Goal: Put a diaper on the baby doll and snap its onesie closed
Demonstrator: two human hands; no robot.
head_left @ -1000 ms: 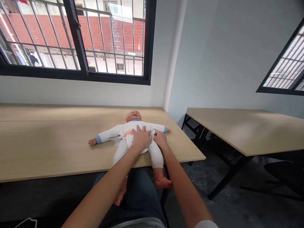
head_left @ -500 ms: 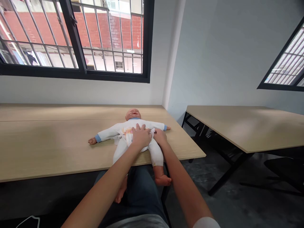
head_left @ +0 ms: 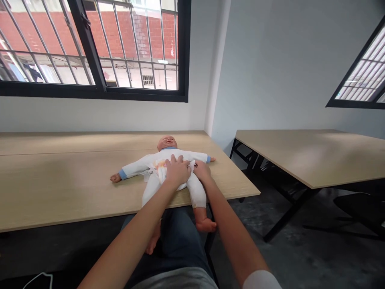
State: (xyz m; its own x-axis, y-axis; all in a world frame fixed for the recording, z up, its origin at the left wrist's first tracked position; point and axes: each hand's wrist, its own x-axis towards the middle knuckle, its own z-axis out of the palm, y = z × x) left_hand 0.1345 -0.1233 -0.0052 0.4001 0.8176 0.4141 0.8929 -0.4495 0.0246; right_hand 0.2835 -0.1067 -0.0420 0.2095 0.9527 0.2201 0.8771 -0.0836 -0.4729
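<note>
A baby doll (head_left: 195,192) in a white suit with blue cuffs and collar lies on its back, arms stretched out. Around its hips is a white diaper (head_left: 162,172) with an orange-pink print at the waist. My left hand (head_left: 177,171) presses on the front of the diaper, its fingers spread towards the doll's chest. Beside it, my right hand (head_left: 202,171) has its fingers closed on the diaper's side edge at the doll's hip. The fingertips of my right hand are partly hidden. My left forearm covers part of one doll leg.
The doll rests on a light wooden table (head_left: 75,180), its feet hanging over the front edge. To the right stands a second wooden table (head_left: 306,156), with a dark chair (head_left: 357,206) by it. A barred window (head_left: 135,48) is in the wall behind.
The view has shifted slightly. Both hands stay at the doll's diaper, in nearly the same pose as before.
</note>
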